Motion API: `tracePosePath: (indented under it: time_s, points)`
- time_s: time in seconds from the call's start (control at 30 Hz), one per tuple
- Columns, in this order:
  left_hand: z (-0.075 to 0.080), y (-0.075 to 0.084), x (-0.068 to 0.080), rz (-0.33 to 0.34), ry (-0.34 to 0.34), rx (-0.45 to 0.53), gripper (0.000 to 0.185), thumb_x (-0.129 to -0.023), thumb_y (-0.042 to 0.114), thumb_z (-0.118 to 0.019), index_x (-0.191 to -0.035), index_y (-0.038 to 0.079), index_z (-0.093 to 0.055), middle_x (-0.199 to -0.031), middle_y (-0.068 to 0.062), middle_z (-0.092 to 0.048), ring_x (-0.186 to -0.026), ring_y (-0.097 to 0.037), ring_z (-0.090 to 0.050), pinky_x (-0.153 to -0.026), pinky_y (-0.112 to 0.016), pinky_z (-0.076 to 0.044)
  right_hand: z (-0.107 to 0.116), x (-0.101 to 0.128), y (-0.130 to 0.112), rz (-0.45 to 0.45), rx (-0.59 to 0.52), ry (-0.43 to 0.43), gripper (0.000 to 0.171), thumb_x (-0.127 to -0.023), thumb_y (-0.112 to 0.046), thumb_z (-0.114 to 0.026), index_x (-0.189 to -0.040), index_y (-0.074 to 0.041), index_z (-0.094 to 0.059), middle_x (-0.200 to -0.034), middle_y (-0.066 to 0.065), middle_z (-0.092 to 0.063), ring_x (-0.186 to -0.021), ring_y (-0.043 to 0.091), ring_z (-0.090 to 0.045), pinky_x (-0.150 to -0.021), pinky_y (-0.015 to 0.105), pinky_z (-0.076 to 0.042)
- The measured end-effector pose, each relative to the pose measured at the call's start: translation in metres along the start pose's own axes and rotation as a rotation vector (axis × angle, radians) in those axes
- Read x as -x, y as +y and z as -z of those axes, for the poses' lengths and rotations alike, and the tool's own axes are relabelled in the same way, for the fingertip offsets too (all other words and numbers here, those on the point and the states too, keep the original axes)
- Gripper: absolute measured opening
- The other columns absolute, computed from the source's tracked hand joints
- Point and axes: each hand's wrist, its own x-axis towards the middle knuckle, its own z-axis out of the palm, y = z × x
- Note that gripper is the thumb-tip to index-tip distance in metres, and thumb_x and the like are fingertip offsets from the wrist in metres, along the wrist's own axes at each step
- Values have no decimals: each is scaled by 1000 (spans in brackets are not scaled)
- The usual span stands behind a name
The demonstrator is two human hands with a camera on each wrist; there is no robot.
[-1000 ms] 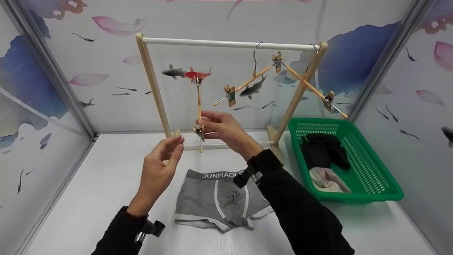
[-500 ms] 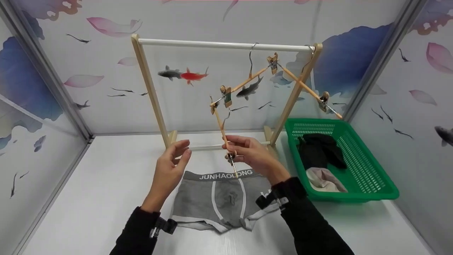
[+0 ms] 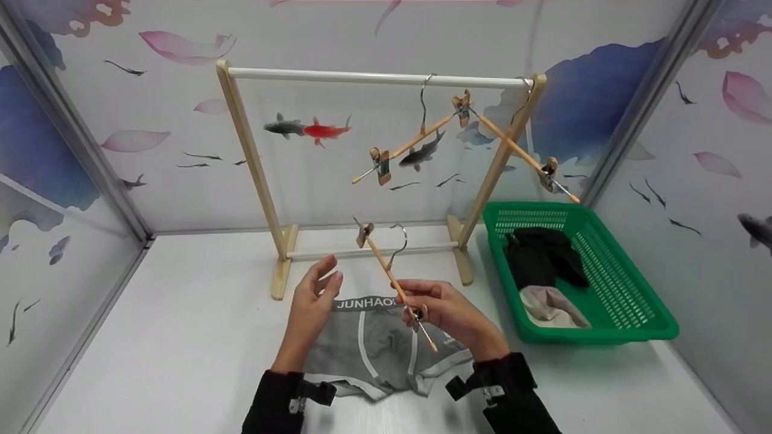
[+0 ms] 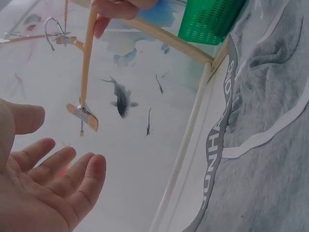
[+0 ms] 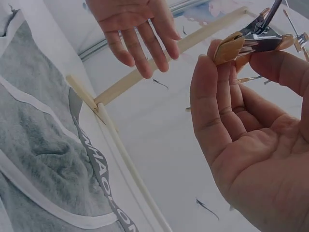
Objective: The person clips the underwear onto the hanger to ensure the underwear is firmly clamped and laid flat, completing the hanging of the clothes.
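Observation:
My right hand pinches a wooden clip hanger by its lower clip, thumb and fingers round it. The hanger tilts up to the left, with its metal hook and far clip free in the air. It hovers just above grey boxer briefs lying flat on the white table. My left hand is open beside the hanger, palm toward it, holding nothing; its fingers are straight below the far clip. The briefs lie under both hands.
A wooden drying rack with a white top bar stands behind, and two more clip hangers hang at its right end. A green basket at the right holds black and pale clothes.
My right hand has carried the hanger down from in front of the rack to just above the briefs. My left hand has come down with it, still open.

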Motion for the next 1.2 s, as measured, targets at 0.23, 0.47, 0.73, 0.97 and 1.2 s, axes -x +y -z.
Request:
tracePosePath:
  time_s: [0.23, 0.47, 0.73, 0.97, 1.2]
  points:
    - [-3, -6, 7, 57, 17, 60, 57, -105, 16, -58, -155, 0, -35, -151, -23, -45, -132, -35, -53, -98, -34, -51, -3, 8, 2, 1, -35, -139, 45, -104, -9, -57, -144, 10, -49, -112, 7, -70, -82, 12, -69, -78, 31, -57]
    - [-1, -10, 8, 77, 40, 132, 70, -107, 20, -54, -164, 16, -13, -156, -23, -37, -133, -32, -52, -94, -44, -53, -8, 13, 1, 10, -113, -251, 40, -104, -5, -54, -143, 4, -54, -110, 7, -71, -80, 9, -68, -73, 27, -56]
    - [6, -10, 7, 173, 102, 283, 70, -106, 21, -56, -163, 14, -16, -147, -20, -50, -112, -20, -63, -84, -36, -57, -8, 13, 2, 10, -115, -263, 37, -102, -8, -57, -138, -1, -61, -107, 5, -71, -77, 11, -67, -68, 25, -56]
    - [10, -9, 6, 199, 95, 427, 64, -105, 13, -57, -160, 8, -24, -114, -10, -69, -97, -15, -69, -81, -32, -58, -8, 11, 4, -33, -111, -232, 35, -100, -12, -62, -134, -3, -65, -105, 4, -73, -76, 9, -64, -70, 26, -55]
    - [13, -13, 7, 154, 80, 400, 65, -103, 10, -60, -160, 10, -28, -105, -5, -72, -95, -15, -69, -82, -32, -57, -3, 12, 3, -24, -110, -252, 36, -103, -11, -59, -138, -3, -63, -108, 6, -73, -77, 9, -66, -71, 26, -55]
